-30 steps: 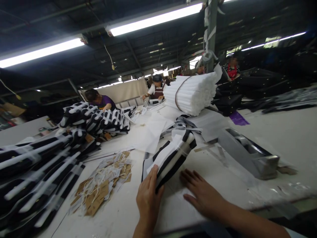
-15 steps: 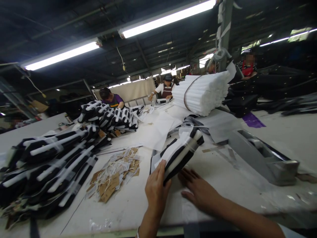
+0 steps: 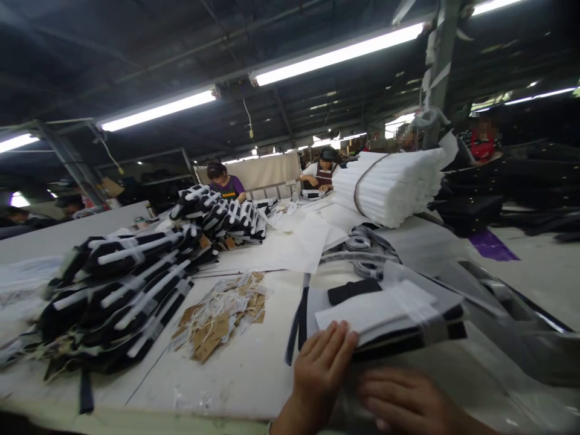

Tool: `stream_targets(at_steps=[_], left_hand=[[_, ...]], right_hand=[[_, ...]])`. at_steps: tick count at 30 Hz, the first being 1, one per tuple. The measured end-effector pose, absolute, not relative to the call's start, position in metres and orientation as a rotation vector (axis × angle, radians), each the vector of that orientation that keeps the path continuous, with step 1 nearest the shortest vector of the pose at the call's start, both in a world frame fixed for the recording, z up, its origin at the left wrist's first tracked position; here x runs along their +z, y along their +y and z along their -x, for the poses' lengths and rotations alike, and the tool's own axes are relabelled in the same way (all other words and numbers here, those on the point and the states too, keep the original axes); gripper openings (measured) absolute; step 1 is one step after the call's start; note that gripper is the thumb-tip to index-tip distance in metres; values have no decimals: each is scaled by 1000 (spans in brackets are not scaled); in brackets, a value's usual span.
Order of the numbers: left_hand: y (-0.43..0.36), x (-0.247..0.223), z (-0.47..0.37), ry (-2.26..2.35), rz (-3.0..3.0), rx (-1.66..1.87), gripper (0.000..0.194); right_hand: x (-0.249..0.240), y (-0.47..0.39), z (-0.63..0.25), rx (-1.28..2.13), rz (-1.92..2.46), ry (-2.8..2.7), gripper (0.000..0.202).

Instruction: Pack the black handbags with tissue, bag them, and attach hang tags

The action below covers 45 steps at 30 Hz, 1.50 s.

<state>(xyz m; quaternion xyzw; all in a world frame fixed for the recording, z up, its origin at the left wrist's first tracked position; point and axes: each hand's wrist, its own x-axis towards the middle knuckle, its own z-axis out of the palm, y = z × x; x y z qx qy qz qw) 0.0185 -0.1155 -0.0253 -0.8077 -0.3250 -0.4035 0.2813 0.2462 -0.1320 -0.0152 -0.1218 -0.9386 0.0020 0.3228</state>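
Note:
A folded black fabric bundle (image 3: pixel 408 329) with a white sheet on top and a clear band across its right part lies flat on the table in front of me. My left hand (image 3: pixel 324 368) grips its near left corner, fingers laid together over the white sheet and the thumb out of sight. Just below the bundle's near edge is my right hand (image 3: pixel 403 396), fingers stretched out, smeared by motion and holding nothing that shows. Left of the bundle is a heap of brown tags with white strings (image 3: pixel 222 314).
Stacked black bundles with white rods (image 3: pixel 122 284) fill the left. A strapped bale of white foam tubes (image 3: pixel 385 184) lies behind, near grey coiled strips (image 3: pixel 362 241). At right is a grey tape dispenser (image 3: pixel 502 296). Co-workers (image 3: pixel 226 187) sit across the table.
The bundle has gone from raised and tilted to lying flat, turned to point rightward. My left hand now rests over its top; my right hand has drawn nearer to me. The view has shifted.

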Motion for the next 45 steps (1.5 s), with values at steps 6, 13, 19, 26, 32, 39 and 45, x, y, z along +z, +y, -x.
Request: stream_targets(at_steps=[6,13,19,26,32,39,45], left_hand=[[-128,-39,-21,-734,2248,-1021,30],[-126,-35,-20,-718,2275,-978,30],[-123,-36,-22,-696,2215,-1035,29],[-121,-42,-21,-679,2187,-1046,29],[-125,-40,-22,-695,2206,-1013,29],[-126,-35,-23,-741,2233,-972,30],[-128,-28,-22,-777,2324,-918,32]], right_hand=[[26,-84,-252,231,995,-2166,23],[16,34,-222,461,1690,-2287,26],[-5,71,-176,635,1966,-2232,32],[2,77,-177,1142,1903,-1939,28],[15,77,-176,1372,1526,-1669,24],[51,67,-167,1353,1205,-1637,39],[58,-13,-188,1138,986,-1980,34]])
